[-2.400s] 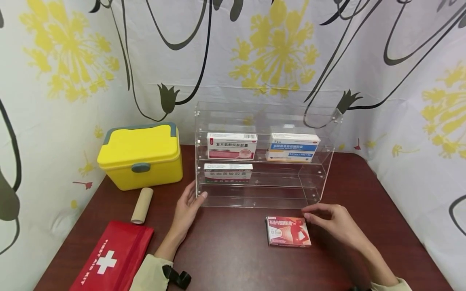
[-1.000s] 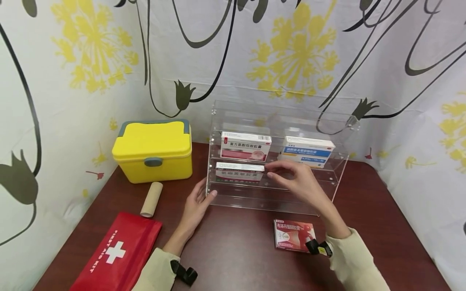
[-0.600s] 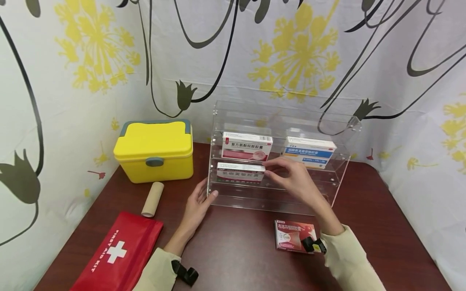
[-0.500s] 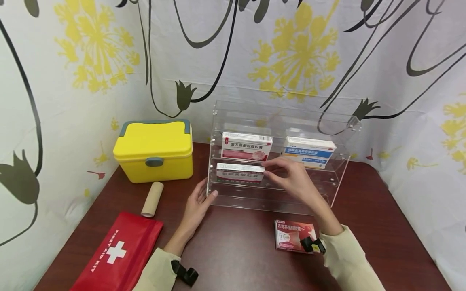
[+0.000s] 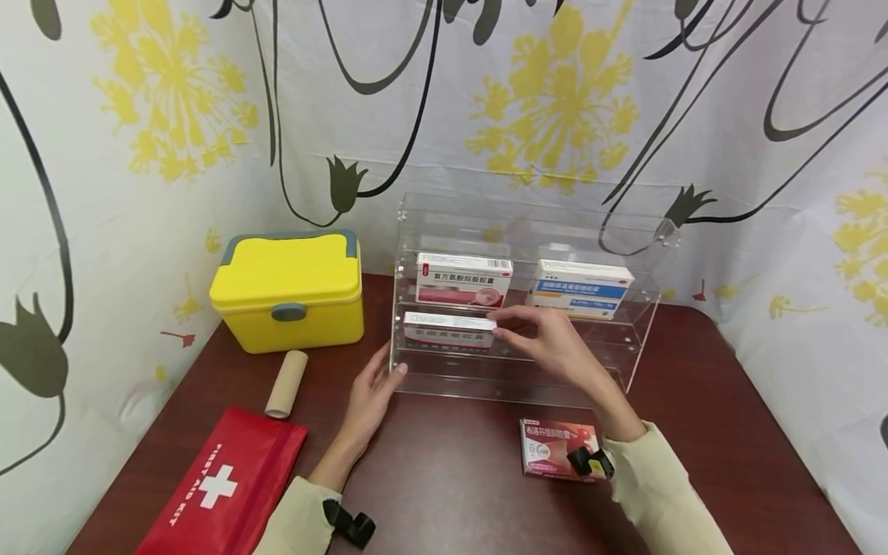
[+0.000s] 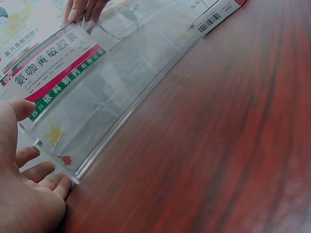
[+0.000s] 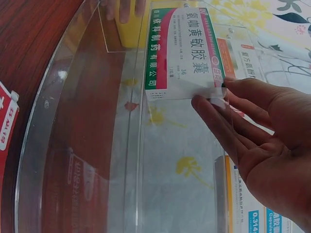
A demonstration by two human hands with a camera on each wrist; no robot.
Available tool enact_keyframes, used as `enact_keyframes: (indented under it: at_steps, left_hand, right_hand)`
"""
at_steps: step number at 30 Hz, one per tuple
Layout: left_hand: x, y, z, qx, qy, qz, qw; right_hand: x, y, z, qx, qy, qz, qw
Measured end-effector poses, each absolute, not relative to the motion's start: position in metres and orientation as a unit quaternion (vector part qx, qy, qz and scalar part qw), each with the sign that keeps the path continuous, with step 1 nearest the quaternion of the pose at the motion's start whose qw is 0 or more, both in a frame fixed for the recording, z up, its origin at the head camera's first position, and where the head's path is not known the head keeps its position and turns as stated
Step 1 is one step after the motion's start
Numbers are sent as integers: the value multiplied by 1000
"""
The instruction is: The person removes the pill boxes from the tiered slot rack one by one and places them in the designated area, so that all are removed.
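A clear acrylic tiered rack point(image 5: 499, 388) stands on the table. My left hand point(image 5: 366, 401) grips its left side panel, thumb in front and the other fingers on the outer side. On the lower shelf a white medicine box point(image 5: 447, 333) with green and pink bands stands upright; my right hand point(image 5: 548, 339) pinches its right end between thumb and index finger. In the right wrist view, this medicine box point(image 7: 184, 53) has the fingertips at its corner. The shelf above holds a pink-and-white medicine box point(image 5: 463, 284) and a blue-and-white medicine box point(image 5: 586, 293).
A red medicine box point(image 5: 551, 451) lies flat in front of the rack, partly hidden by the right wrist's camera. To the left are a yellow lidded case point(image 5: 287, 289), a cardboard tube point(image 5: 287, 385) and a red first aid pouch point(image 5: 222, 486). Patterned cloth surrounds the table.
My right hand has gone from beside the red box up to the lower shelf's medicine box, pinching its right end. My left hand keeps its grip on the rack. The head view has shifted slightly.
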State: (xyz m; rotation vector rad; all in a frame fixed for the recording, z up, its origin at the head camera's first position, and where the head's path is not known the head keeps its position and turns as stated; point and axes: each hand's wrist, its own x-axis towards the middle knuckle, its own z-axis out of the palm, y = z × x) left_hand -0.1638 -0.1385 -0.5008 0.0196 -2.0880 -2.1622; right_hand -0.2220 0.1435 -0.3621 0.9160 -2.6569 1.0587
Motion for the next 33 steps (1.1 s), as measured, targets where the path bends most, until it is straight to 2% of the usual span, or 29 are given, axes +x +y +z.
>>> enact_keyframes:
  at_steps: [9, 13, 17, 33]
  left_hand:
    - [-164, -142, -496, 6, -688, -724, 41]
    - [-157, -142, -479, -3, -701, -712, 32]
    - [-150, -140, -463, -9, -716, -697, 36]
    - [-149, -138, -462, -16, -718, -695, 38]
  right_hand:
    - [-223, 142, -364, 294, -879, 371, 62]
    - [-224, 141, -364, 291, -880, 370, 69]
    - [-225, 140, -364, 289, -878, 375, 70]
    - [-224, 141, -363, 275, -872, 400, 62]
